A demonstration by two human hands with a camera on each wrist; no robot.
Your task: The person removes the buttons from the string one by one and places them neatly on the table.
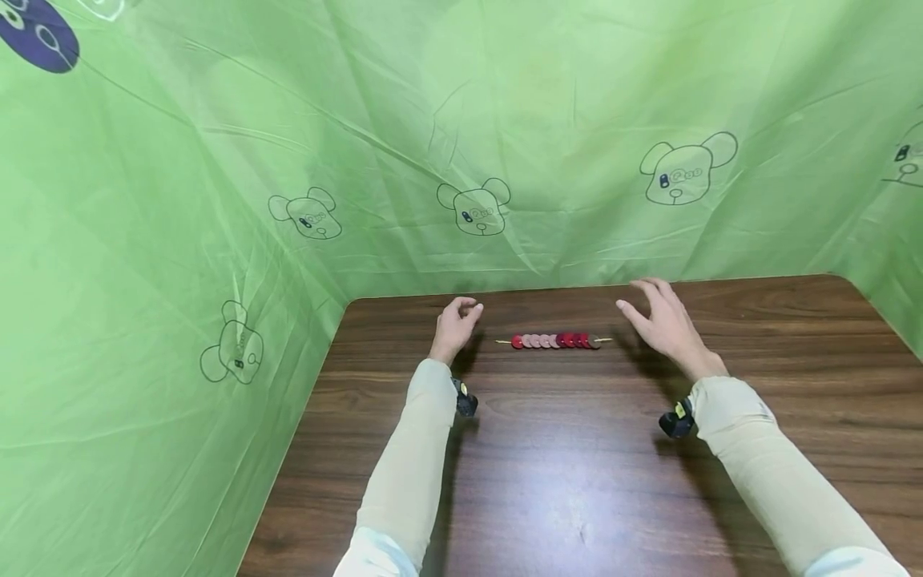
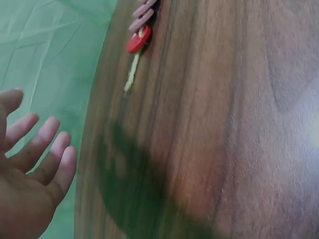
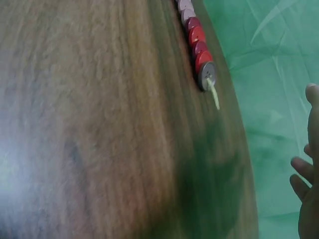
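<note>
A row of buttons strung on a pale cord lies on the table near its far edge. The buttons run from a red one at the left, through pink and red and dark red ones, to a grey-brown one at the right. A short end of cord sticks out at each side. My left hand hovers left of the string, fingers loosely bent and holding nothing. On the other side my right hand hangs above the table, thumb and fingers spread, apart from the string.
The wooden table has a glare patch in its front middle. Green cloth printed with bear outlines hangs along its far and left sides, and again at the right. Each wrist carries a small black camera.
</note>
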